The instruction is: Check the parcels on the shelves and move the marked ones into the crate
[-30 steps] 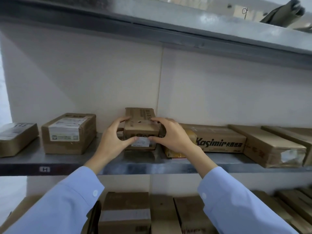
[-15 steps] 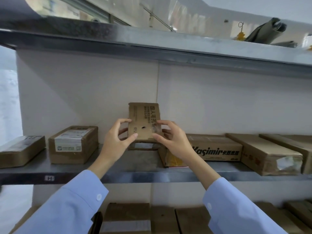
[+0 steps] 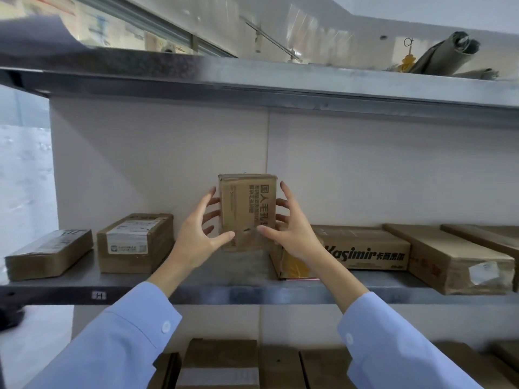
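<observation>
"Two hands on it — our left hand point(image 3: 196, 244) and right hand point(image 3: 293, 237), fingers spread, pinch the parcel point(image 3: 247, 209) upright over the shelf point(image 3: 252, 294)."
"Then we turn it slowly, thumbs low, checking every face for a mark."

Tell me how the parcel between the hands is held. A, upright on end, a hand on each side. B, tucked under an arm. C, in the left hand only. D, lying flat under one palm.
A: the parcel stands on end, with the left hand and right hand holding its sides.
</observation>
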`<control>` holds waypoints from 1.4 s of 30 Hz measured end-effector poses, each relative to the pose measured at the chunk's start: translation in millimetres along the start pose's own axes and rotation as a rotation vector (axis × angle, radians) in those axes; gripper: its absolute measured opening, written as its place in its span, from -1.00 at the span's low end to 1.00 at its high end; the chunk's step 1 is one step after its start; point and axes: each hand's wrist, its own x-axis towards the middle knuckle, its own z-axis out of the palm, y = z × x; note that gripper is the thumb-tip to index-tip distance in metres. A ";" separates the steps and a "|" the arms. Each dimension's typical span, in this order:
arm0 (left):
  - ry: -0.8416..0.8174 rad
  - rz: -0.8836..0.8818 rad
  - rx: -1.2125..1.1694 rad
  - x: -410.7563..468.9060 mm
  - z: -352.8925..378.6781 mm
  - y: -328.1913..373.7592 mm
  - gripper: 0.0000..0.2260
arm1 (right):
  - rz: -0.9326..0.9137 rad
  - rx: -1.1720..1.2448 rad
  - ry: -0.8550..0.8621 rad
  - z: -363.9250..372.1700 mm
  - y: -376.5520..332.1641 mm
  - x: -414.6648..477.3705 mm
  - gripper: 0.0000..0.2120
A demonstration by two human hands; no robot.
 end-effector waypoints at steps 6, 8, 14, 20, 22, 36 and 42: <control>0.038 0.026 -0.016 -1.3 -3.1 3.9 -0.31 | -0.012 -0.054 -0.002 7.4 -2.0 3.2 -0.11; 0.037 0.016 -0.019 -2.4 -3.9 4.6 -0.35 | -0.009 -0.061 -0.004 8.7 -3.0 3.4 -0.14; 0.031 -0.041 -0.075 -3.3 -7.9 0.7 -0.42 | -0.016 -0.086 0.010 4.8 -3.4 4.0 -0.24; 0.026 -0.048 -0.070 -5.6 -12.6 0.0 -0.34 | 0.045 -0.021 -0.023 5.2 -0.2 0.9 -0.18; 0.038 -0.047 -0.089 -5.6 -11.4 -0.7 -0.43 | 0.062 0.004 -0.041 6.7 0.0 1.3 -0.23; 0.092 -0.034 -0.043 -3.0 -5.6 -1.1 -0.42 | 0.023 -0.005 -0.006 17.1 0.0 0.2 -0.12; 0.087 -0.024 -0.159 -0.6 -7.1 0.1 -0.42 | 0.001 0.046 -0.023 14.6 0.3 -1.3 -0.23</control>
